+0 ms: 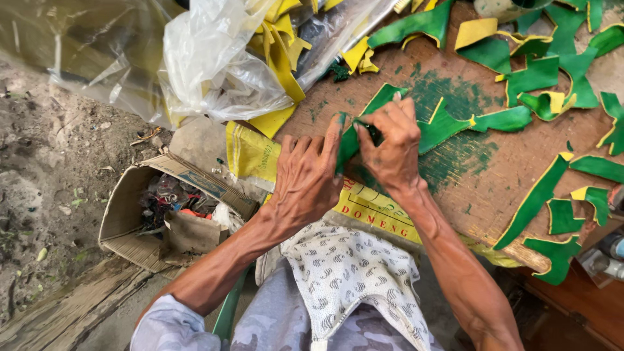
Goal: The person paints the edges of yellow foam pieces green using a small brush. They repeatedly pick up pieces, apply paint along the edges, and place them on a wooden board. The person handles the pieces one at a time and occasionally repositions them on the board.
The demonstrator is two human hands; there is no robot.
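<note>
Both hands are closed on one green strip at the middle of the frame, above a wooden board. The left hand is laid beside the strip, with the thumb pressed to its lower edge. The right hand is pinched on the upper part, fingers curled tight. The strip is judged thin, light and pliable, since it is bent between the hands; it is judged best gripped at the edges, close to the fold. A yellow backing is shown on similar offcuts scattered across the upper right. Much of the strip is covered by the fingers, so its full length cannot be made out. A plastic bag lies at upper left, a cardboard box at lower left; its contents are indistinct.
</note>
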